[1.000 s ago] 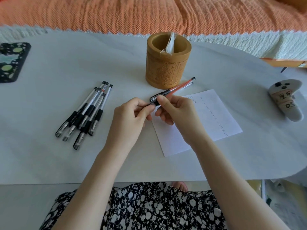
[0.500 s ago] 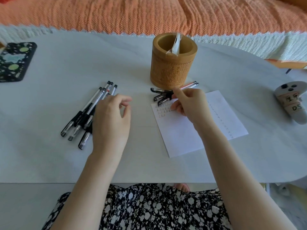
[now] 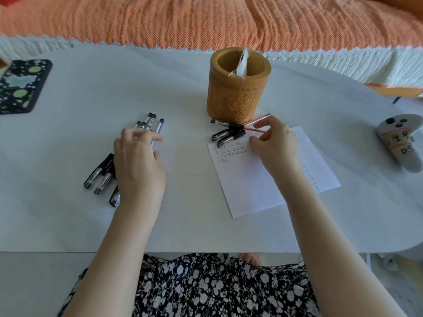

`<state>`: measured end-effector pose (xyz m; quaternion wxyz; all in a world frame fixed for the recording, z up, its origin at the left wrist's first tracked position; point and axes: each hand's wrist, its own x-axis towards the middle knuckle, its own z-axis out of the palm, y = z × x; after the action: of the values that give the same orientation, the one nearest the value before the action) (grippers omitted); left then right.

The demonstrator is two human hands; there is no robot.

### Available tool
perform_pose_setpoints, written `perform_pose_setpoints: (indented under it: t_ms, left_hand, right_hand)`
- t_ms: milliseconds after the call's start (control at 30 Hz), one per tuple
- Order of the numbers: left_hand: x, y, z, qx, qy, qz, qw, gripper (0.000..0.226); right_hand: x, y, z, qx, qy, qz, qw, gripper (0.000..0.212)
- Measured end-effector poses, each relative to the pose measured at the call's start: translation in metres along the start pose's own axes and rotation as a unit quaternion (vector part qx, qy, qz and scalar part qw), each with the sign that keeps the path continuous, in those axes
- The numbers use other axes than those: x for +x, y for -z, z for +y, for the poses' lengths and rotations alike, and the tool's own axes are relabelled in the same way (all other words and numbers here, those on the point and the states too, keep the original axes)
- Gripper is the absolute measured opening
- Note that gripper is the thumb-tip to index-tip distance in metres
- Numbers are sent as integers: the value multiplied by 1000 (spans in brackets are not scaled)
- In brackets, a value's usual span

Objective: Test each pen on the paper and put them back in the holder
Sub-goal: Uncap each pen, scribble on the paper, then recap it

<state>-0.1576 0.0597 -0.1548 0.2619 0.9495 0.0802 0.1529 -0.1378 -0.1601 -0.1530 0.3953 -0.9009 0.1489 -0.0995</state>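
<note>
A carved bamboo holder (image 3: 235,97) stands at the table's middle back with a slip of white wrapping inside. Three pens with black caps and red barrels (image 3: 229,133) lie just in front of it, at the top edge of the white paper (image 3: 256,186), which has rows of small test marks. My right hand (image 3: 274,145) rests on the paper, fingertips touching the red barrels, thumb apart. Several black-capped pens (image 3: 100,175) lie in a bundle on the left. My left hand (image 3: 139,163) hovers over them, fingers spread, fingertips on the barrels.
A black phone case with green spots (image 3: 20,85) lies at the far left. A grey controller with labels (image 3: 405,143) sits at the right edge. An orange blanket (image 3: 206,19) covers the sofa behind the table. My flowered dress is below the table's front edge.
Both hands held one red pen over the paper a second ago. My right hand laid it beside the other two by the holder. My left hand moved left onto the bundle.
</note>
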Motion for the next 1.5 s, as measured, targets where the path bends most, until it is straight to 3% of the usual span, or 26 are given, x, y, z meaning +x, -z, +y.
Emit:
perform_pose_setpoints:
  t_ms: [367, 467, 800, 1000, 1100, 1167, 1233, 1367, 1500]
  left_hand:
    - [3, -4, -5, 18, -18, 15, 1000, 33]
    - [2, -6, -5, 11, -27, 21, 999, 32]
    - [0, -5, 3, -81, -49, 14, 995, 33]
    - [-6, 3, 19, -185, -88, 4, 979, 30]
    - [-11, 5, 29, -255, -134, -33, 957, 27]
    - [-15, 5, 35, -306, -153, -76, 937, 28]
    - [-19, 3, 41, -343, -155, -102, 921, 31]
    - [-20, -2, 41, -330, -110, -110, 931, 35]
    - [-19, -3, 37, -291, -102, -192, 932, 8]
  right_hand:
    - [6, -10, 1, -3, 58, 34, 998, 34]
    - [5, -12, 0, 15, 78, 51, 996, 24]
    - [-1, -9, -4, 57, 106, 73, 990, 18]
    - [-11, -10, -17, 132, 64, 43, 988, 12]
    - [-16, -9, -24, 215, 24, -29, 976, 25]
    - [-21, -10, -30, 298, -1, -116, 947, 40]
    - [-27, -11, -34, 330, 13, -169, 929, 40]
    - [-28, -9, -35, 376, 13, -136, 916, 32]
    - [-24, -2, -30, 385, 0, -98, 918, 35]
